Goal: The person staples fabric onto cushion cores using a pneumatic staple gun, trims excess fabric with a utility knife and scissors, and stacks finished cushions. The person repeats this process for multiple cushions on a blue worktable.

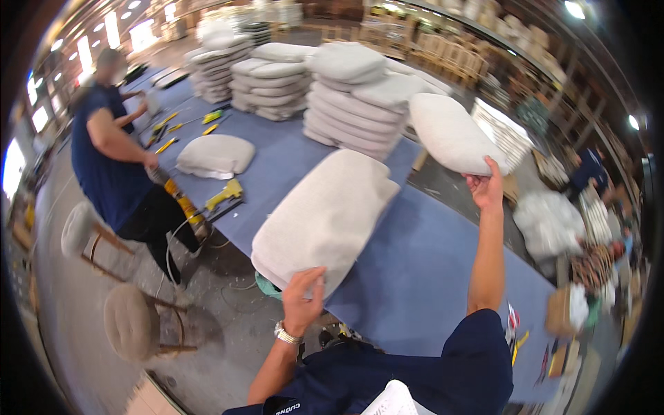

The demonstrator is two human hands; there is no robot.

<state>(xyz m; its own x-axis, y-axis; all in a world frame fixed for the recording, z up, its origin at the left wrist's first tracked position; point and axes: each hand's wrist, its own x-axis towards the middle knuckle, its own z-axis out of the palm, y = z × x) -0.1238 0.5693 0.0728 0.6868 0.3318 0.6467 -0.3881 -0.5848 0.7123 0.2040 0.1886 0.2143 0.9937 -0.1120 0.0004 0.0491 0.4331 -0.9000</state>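
My right hand (486, 188) is raised at the right and grips the lower edge of a light grey padded cushion (453, 133), held up off the table. In front of me a larger light grey cushion (328, 214) lies at a slant on the blue table. At its near end, my left hand (303, 301), with a metal watch on the wrist, rests its fingers against the fabric; they look loosely bent and hold nothing.
Behind stand stacks of grey cushions (356, 104). A single cushion (216, 155), a yellow glue gun (225, 195) and cutters lie at the left of the blue table (429, 277). A co-worker (111, 145) stands there. Two round stools (131, 321) are on the floor.
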